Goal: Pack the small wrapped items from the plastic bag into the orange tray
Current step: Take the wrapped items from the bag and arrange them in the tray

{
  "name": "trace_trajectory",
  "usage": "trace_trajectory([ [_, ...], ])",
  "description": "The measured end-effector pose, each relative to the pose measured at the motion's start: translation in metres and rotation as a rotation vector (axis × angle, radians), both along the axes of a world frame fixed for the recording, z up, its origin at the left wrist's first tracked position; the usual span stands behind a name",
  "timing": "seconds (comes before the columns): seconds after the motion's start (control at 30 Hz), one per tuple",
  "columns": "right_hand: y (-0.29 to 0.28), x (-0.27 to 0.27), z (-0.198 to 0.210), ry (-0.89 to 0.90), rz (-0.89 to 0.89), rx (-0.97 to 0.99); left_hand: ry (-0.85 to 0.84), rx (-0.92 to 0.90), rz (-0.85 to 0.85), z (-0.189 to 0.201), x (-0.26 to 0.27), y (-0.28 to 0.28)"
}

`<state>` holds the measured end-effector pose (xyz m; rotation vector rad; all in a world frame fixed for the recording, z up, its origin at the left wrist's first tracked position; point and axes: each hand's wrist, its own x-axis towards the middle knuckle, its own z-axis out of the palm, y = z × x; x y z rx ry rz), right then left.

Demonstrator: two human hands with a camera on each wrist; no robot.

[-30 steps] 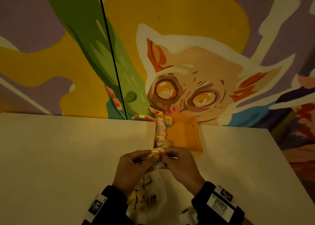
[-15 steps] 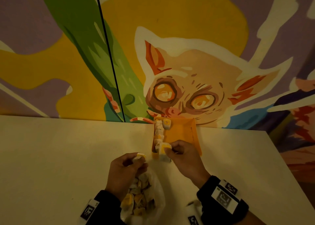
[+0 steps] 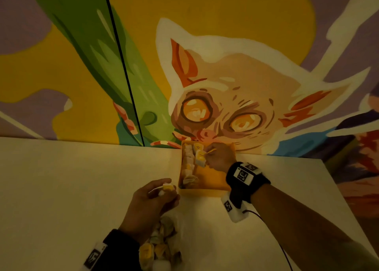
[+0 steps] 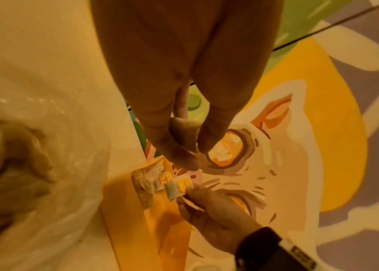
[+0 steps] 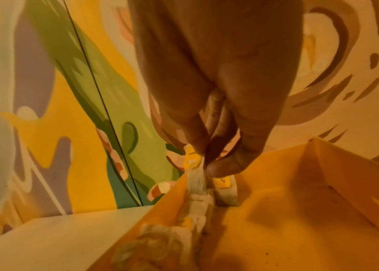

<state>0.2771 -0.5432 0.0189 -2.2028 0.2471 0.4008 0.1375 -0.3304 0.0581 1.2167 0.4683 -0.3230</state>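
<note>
The orange tray (image 3: 213, 180) stands at the table's far edge against the wall, with a row of small wrapped items (image 3: 188, 164) along its left side. My right hand (image 3: 207, 155) is over the tray's far part and pinches a wrapped item (image 3: 200, 158) with a yellow label by its wrapper (image 5: 198, 174). My left hand (image 3: 164, 188) hovers just left of the tray's near corner and pinches another wrapped item (image 3: 167, 187). Under my left wrist lies the clear plastic bag (image 3: 162, 242) with several more items inside.
The pale table (image 3: 71, 188) stretches left and right of the tray. A painted wall (image 3: 205, 65) rises right behind the tray. A cable (image 3: 272, 236) runs from my right wrist device across the table.
My right hand has carried its item from the tray's near edge to the far part of the tray. My left hand has lifted an item up from the bag toward the tray's corner.
</note>
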Motion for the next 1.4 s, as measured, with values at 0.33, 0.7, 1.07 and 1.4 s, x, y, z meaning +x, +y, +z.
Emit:
trace_trajectory([
  [0.33, 0.001, 0.049, -0.026, 0.149, -0.042, -0.112, 0.107, -0.250, 0.064, -0.002, 0.014, 0.007],
  [0.7, 0.008, 0.061, -0.033, 0.035, -0.064, -0.232, 0.095, -0.083, 0.023, -0.008, 0.017, 0.007],
  [1.07, 0.015, 0.015, -0.003, -0.149, -0.175, 0.053, 0.002, 0.024, 0.042, -0.006, 0.008, 0.004],
  [1.4, 0.064, -0.109, 0.035, -0.115, 0.268, 0.312, -0.117, 0.149, 0.079, -0.002, -0.006, 0.001],
])
